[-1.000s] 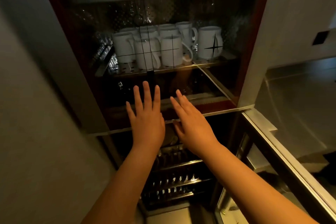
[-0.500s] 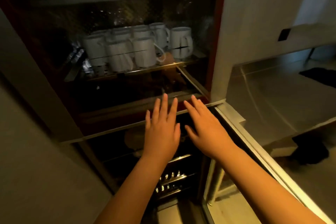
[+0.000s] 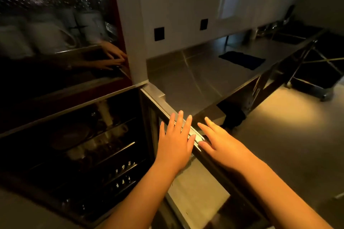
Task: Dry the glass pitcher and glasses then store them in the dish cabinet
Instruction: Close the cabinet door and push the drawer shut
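Two flat, empty hands, left hand (image 3: 175,141) and right hand (image 3: 221,143), beside the dish cabinet (image 3: 74,135).

Steel surface (image 3: 195,72) carries a dark cloth (image 3: 242,60) lying flat. Two black wall plates (image 3: 159,33) above it. Blurred white mugs (image 3: 52,37) on a rack. Floor (image 3: 290,135) lit at right.

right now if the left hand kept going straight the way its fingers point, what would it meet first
Likely the steel counter: the left hand points up and away over the counter's front edge. Height above it is unclear, so it may pass over.
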A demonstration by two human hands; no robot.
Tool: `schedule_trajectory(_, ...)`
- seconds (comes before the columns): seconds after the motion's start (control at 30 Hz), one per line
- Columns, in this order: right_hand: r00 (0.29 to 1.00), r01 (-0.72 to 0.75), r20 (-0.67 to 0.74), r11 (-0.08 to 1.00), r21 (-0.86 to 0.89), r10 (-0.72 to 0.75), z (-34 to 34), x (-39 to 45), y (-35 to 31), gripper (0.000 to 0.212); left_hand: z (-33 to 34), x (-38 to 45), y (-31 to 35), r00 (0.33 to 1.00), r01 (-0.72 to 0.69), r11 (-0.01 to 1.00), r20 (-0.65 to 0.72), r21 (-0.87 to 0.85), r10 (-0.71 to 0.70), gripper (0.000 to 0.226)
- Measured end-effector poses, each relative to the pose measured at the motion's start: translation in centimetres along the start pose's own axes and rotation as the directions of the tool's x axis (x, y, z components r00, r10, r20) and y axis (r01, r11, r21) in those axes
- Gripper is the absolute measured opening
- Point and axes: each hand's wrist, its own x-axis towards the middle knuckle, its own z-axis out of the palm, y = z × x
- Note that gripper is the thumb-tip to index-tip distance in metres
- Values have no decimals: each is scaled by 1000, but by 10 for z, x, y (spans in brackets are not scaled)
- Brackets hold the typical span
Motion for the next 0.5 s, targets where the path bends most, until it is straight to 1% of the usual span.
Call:
schedule_trajectory(0.13, 1000, 22, 2, 998, 57, -22, 6, -18, 3, 53, 5, -6, 12, 999, 6, 999, 38, -54, -4, 55)
schedule_trajectory(0.2, 999, 37, -7, 998, 55, -37, 11, -21, 1, 50, 4, -8, 10, 999, 19, 996, 41, -86, -15, 55)
schedule_trajectory(0.33, 998, 63, -6, 998, 29, -63, 13, -20, -5, 50, 2, -11, 7, 999, 4, 992, 43, -124, 1, 55)
schedule_trajectory(0.5, 997, 74, 10, 995, 69, -74, 16, -25, -17, 50, 3, -17, -3, 998, -9, 993, 59, -118, 16, 54)
